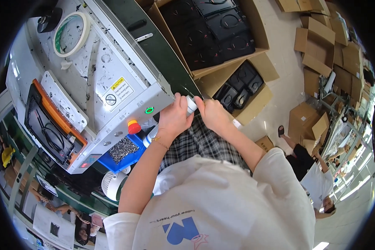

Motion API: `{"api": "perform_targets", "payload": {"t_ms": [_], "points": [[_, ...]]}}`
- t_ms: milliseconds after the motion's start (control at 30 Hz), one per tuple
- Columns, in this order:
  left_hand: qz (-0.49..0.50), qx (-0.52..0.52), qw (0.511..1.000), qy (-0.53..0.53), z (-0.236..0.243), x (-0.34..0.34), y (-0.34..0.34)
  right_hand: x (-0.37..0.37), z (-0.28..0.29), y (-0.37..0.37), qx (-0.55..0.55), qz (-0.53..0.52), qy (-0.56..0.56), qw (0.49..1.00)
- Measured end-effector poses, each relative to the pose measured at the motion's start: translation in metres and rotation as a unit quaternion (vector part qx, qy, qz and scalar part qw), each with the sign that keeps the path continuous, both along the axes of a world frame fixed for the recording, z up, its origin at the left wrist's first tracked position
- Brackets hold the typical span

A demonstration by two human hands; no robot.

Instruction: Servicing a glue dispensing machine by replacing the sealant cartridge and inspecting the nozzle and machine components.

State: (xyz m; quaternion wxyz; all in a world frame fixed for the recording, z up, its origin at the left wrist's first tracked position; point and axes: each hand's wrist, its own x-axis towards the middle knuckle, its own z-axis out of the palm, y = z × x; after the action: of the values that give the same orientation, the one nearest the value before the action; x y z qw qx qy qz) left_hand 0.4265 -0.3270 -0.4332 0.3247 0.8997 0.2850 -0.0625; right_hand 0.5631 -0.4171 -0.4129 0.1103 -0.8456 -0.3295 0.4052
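At the corner of a grey-white machine (125,89), both hands close round a short white cylinder (191,106) whose kind I cannot make out. My left hand (175,116) wraps its left side, fingers curled. My right hand (214,113) closes on its right side, thumb pressed to its upper end; the palm side is hidden. Near the left hand, the machine's front panel carries a green-ringed button (149,110) and a red and yellow stop button (133,126). Beside my left forearm is a blue tray (108,161) of small metal parts.
On the machine lie a roll of tape (84,38) and an orange-edged black panel (56,98) with a cable. Beyond my hands, a large carton (260,29) and a smaller carton (258,106) hold black parts. A white fan (112,184) stands left; another person (316,183) is at right.
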Motion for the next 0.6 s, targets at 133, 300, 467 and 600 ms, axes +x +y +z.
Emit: {"api": "perform_targets", "payload": {"t_ms": [133, 300, 467, 600], "points": [[0.011, -0.007, 1.000, -0.009, 0.003, 0.001, 0.004, -0.005, 0.005, -0.051, -0.006, 0.003, 0.002, 1.000], [0.005, -0.021, 1.000, 0.000, 0.002, 0.000, 0.005, -0.007, 0.003, 0.000, -0.033, -0.007, -0.015, 0.999], [0.011, -0.019, 1.000, 0.007, 0.007, 0.006, 0.009, -0.003, -0.007, -0.027, -0.044, -0.007, -0.016, 0.999], [0.014, -0.007, 1.000, -0.004, 0.010, 0.007, 0.010, -0.006, -0.007, -0.003, -0.015, -0.026, -0.010, 1.000]]}}
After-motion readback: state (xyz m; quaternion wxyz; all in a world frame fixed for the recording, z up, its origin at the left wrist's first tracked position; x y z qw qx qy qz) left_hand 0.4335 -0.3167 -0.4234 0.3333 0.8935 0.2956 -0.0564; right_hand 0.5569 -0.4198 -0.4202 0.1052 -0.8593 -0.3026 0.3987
